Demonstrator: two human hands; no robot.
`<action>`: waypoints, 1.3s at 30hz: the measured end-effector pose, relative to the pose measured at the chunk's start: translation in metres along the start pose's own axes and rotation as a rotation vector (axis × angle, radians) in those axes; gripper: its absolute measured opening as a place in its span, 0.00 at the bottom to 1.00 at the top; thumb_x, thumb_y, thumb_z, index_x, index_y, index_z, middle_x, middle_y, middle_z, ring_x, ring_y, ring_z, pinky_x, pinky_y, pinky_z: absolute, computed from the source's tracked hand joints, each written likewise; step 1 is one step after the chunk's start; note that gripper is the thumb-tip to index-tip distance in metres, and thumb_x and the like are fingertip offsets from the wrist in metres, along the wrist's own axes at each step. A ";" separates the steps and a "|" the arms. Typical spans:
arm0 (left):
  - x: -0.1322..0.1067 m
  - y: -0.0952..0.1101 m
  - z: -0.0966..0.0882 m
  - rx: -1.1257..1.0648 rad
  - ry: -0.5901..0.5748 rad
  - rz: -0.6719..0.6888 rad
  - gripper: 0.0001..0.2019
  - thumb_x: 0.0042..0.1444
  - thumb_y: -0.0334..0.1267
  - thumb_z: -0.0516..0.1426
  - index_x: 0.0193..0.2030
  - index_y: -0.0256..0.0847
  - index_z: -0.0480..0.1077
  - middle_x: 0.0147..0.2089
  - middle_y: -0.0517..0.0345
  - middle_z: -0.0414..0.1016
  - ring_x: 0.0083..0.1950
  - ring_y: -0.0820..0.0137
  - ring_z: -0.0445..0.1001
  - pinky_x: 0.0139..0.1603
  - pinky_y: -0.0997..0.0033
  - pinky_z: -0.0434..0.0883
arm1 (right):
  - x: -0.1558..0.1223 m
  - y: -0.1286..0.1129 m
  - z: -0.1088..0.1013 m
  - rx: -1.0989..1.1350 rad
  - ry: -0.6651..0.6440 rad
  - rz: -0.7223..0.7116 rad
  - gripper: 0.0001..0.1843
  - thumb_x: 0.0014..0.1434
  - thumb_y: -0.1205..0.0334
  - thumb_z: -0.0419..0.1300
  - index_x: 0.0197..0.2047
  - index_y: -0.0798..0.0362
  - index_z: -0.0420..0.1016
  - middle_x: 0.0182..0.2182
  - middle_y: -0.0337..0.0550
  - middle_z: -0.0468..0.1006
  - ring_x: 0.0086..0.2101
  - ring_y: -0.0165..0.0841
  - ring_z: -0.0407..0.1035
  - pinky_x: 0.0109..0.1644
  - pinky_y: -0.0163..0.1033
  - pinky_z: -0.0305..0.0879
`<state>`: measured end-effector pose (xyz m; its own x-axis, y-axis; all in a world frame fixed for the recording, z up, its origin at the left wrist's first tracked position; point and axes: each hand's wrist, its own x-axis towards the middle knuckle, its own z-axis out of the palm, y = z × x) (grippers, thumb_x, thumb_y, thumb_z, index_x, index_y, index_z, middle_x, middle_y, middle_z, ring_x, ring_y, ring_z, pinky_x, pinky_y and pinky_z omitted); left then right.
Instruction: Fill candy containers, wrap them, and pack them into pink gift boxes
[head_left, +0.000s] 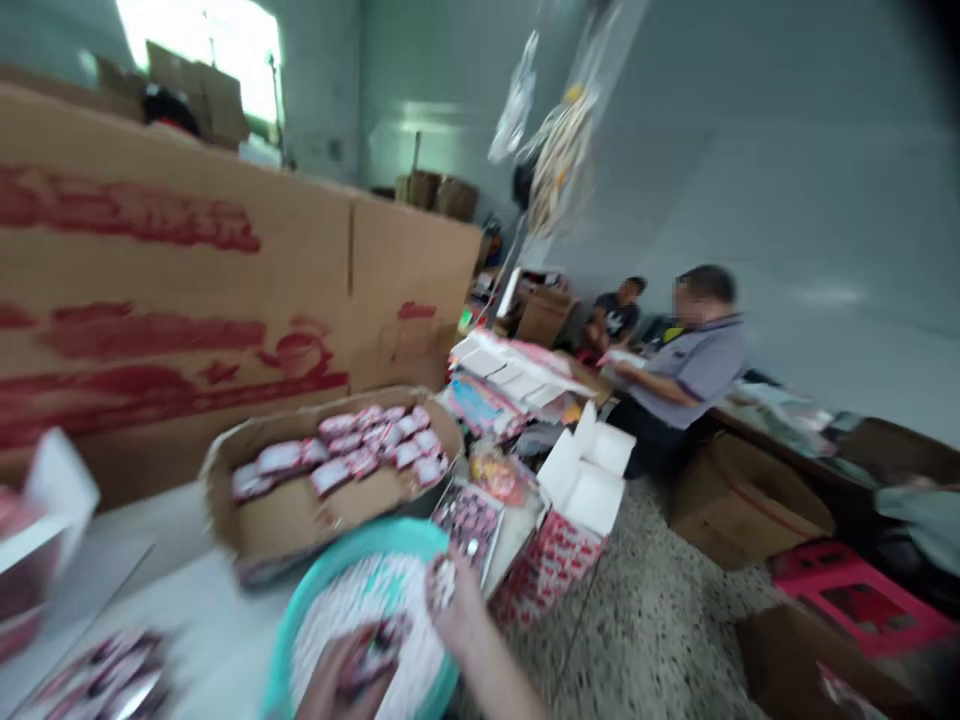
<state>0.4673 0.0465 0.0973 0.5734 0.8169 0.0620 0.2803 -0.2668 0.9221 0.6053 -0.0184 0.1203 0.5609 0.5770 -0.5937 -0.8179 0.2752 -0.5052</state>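
Observation:
The whole view is smeared by motion. A teal basin [352,555] heaped with small white pieces sits at the bottom centre of the white table [187,610]. My left hand [341,675] is low over the basin, its fingers closed round a small red-and-white packet. Above the basin's right rim, my right hand [454,605] pinches something small that I cannot make out. Just behind the basin lies a shallow cardboard carton [300,500] with rows of pink-and-white packets.
A big cardboard box with red print [187,290] walls off the left. A red-patterned box with white flaps [570,520] stands right of the basin. Two people sit at a cluttered table [675,360]. Cartons [742,510] and a red stool [855,600] stand on the speckled floor.

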 end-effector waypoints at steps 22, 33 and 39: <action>-0.040 -0.013 -0.031 0.016 -0.078 0.039 0.20 0.48 0.33 0.62 0.50 0.46 0.68 0.43 0.55 0.69 0.46 0.66 0.69 0.46 0.66 0.67 | -0.032 0.064 0.042 -0.324 0.033 -0.119 0.20 0.54 0.49 0.57 0.18 0.52 0.62 0.18 0.38 0.73 0.22 0.30 0.69 0.28 0.35 0.66; -0.043 -0.010 -0.033 0.020 -0.058 0.063 0.21 0.47 0.33 0.63 0.50 0.46 0.68 0.43 0.56 0.70 0.44 0.67 0.70 0.46 0.67 0.67 | -0.034 0.066 0.044 -0.361 0.013 -0.163 0.20 0.54 0.50 0.57 0.17 0.53 0.63 0.17 0.41 0.73 0.23 0.30 0.70 0.29 0.35 0.67; -0.044 -0.009 -0.032 0.022 -0.037 0.069 0.19 0.47 0.34 0.63 0.48 0.46 0.69 0.41 0.56 0.70 0.44 0.67 0.69 0.44 0.68 0.67 | -0.038 0.065 0.049 -0.330 0.009 -0.189 0.25 0.57 0.47 0.55 0.15 0.52 0.57 0.11 0.32 0.60 0.14 0.23 0.56 0.17 0.31 0.53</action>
<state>0.4143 0.0292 0.0984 0.6196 0.7771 0.1105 0.2558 -0.3330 0.9076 0.5246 0.0151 0.1409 0.7000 0.5324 -0.4760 -0.6159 0.1126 -0.7797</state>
